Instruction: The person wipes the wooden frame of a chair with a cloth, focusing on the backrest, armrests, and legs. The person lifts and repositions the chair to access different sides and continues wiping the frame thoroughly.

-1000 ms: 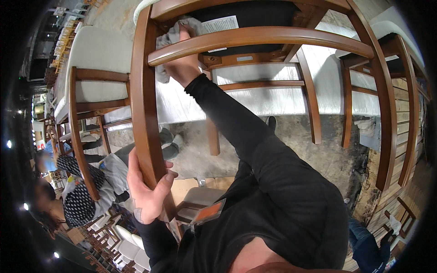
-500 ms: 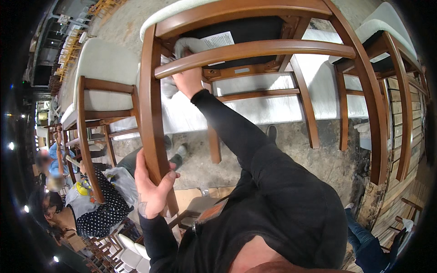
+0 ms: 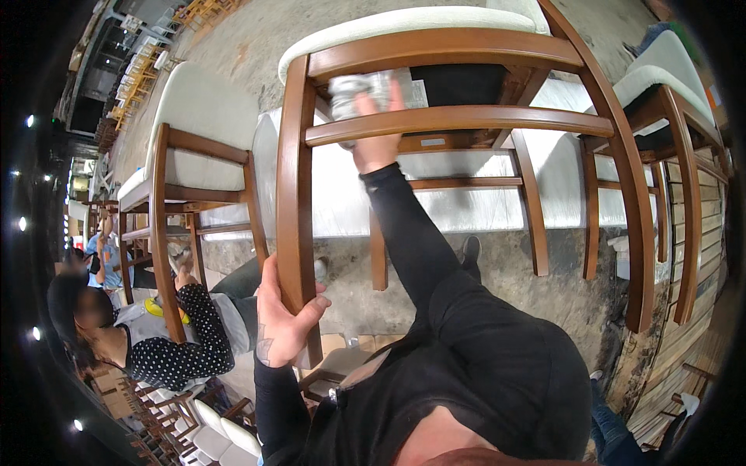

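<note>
A brown wooden chair with pale upholstery [image 3: 443, 48] is gripped by the left hand [image 3: 284, 326], whose fingers are wrapped around the lower part of one square-edged leg [image 3: 296, 186]. A crumpled grey-white cloth [image 3: 348, 92] is held in the right hand [image 3: 378, 149], which is passed behind a curved brown crossbar [image 3: 474, 119], near the black underside [image 3: 465, 85] of the seat. The chair is flanked by a similar left-hand chair [image 3: 203, 161] and right-hand chair [image 3: 678, 116]. White sheeting [image 3: 482, 208] is seen behind the legs, with stained grey concrete floor [image 3: 505, 299] below.
</note>
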`<state>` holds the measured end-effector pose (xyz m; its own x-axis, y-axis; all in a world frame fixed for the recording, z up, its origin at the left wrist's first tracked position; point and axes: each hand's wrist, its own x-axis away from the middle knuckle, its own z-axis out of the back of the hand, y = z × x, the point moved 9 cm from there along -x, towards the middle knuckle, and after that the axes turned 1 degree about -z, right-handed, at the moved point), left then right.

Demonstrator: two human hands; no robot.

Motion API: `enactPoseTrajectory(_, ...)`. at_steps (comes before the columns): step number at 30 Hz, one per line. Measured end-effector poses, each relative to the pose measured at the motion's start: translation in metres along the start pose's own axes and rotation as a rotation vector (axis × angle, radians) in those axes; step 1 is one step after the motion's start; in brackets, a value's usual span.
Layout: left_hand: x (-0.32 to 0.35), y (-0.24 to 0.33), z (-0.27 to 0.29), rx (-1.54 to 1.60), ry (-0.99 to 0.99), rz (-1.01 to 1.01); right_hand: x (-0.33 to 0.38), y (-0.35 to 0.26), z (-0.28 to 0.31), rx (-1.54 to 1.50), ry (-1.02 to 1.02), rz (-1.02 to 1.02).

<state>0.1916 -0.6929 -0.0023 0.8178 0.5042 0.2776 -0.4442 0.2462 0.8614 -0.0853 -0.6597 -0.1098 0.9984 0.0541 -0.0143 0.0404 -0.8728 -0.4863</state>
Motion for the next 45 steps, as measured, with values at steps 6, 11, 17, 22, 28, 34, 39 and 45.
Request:
enactPoseTrajectory(6,0.002,-0.001,0.006,0.002,0.038,-0.013,0.001,0.046,-0.006,0.935,-0.266,0.07)
enactPoseTrajectory(11,0.003,0.007,0.001,0.062,0.007,0.018,-0.036,0.018,0.011,-0.09,-0.355,-0.368)
enactPoseTrajectory(17,0.004,0.017,-0.002,0.03,0.006,-0.044,-0.064,-0.14,0.089,-0.267,-0.072,-0.15)
enactPoseTrajectory(22,0.007,0.014,-0.005,0.097,0.008,0.007,-0.049,-0.124,0.067,-0.246,0.005,-0.196)
enactPoseTrajectory(28,0.008,0.013,-0.005,0.113,-0.011,0.069,-0.01,-0.026,0.006,0.119,-0.169,-0.221)
enactPoseTrajectory(34,0.005,0.007,-0.001,0.07,0.005,-0.035,-0.073,-0.156,0.095,-0.291,-0.155,-0.099)
enactPoseTrajectory(39,0.004,0.004,0.0,0.06,-0.017,-0.004,-0.031,-0.079,0.029,-0.153,-0.051,-0.218)
enactPoseTrajectory(45,0.008,0.005,-0.004,0.116,-0.021,0.016,-0.044,-0.099,0.058,0.213,-0.095,-0.044)
